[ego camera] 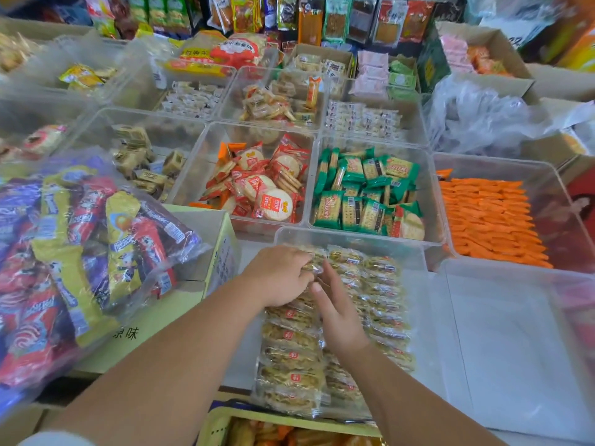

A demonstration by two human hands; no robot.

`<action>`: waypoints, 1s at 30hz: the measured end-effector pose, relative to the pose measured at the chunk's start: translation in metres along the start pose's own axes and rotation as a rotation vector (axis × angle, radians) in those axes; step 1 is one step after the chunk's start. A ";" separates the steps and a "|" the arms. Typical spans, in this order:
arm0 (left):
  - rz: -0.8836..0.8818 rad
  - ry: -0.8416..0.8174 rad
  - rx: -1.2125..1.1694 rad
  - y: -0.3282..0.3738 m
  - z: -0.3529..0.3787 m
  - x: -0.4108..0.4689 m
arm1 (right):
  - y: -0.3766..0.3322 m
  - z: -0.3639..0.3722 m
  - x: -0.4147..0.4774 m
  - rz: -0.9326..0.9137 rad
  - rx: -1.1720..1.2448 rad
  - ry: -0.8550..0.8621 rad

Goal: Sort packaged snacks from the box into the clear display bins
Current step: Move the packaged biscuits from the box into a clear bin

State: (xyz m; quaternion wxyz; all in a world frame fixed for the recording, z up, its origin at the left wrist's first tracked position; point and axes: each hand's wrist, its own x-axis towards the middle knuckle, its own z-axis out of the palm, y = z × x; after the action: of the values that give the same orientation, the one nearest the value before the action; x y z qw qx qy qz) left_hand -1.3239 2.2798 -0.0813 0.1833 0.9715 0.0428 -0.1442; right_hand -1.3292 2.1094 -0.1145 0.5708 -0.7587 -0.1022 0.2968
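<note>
A clear display bin (418, 252) right in front of me holds rows of clear-wrapped golden snack packets (289, 355) with small red labels. My left hand (277, 278) is inside the bin at the far end of the left row, fingers curled over a packet (314, 267). My right hand (338, 313) lies beside it with straight fingers touching the packets between the rows. A yellow-rimmed box (222, 423) with more snacks sits at the bottom edge, mostly cut off.
Beyond stand bins of red-wrapped round crackers (257, 188), green cracker packs (363, 194) and orange packs (489, 220). An empty clear bin (515, 333) is at the right. A big bag of mixed colourful snacks (74, 252) lies on a cardboard box (222, 246) at the left.
</note>
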 end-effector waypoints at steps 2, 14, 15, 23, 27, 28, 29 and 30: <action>-0.033 -0.046 0.038 0.001 -0.001 0.004 | 0.000 -0.002 -0.002 0.016 0.013 -0.015; -0.031 0.181 -0.067 -0.002 0.015 -0.019 | -0.010 -0.012 -0.062 0.183 0.005 0.014; -0.059 0.245 -0.129 -0.001 0.015 -0.028 | -0.010 -0.011 -0.068 0.218 0.034 0.007; -0.596 0.243 -0.860 0.018 0.063 -0.142 | -0.012 0.008 -0.079 0.495 0.228 -0.028; -0.552 0.163 -0.838 0.029 0.075 -0.148 | -0.018 0.029 -0.074 0.466 0.183 -0.054; -0.551 0.146 -0.828 0.030 0.074 -0.146 | -0.020 0.033 -0.073 0.463 0.157 -0.047; -0.548 0.122 -0.822 0.029 0.072 -0.145 | -0.022 0.034 -0.074 0.475 0.145 -0.040; -0.542 0.096 -0.815 0.029 0.069 -0.143 | -0.025 0.033 -0.075 0.495 0.146 -0.037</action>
State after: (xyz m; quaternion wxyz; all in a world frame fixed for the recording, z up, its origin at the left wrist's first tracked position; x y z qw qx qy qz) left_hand -1.4752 2.2230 -0.0908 0.5024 0.7800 0.3554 -0.1135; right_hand -1.4031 2.1075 -0.0717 0.5321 -0.7119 0.0980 0.4477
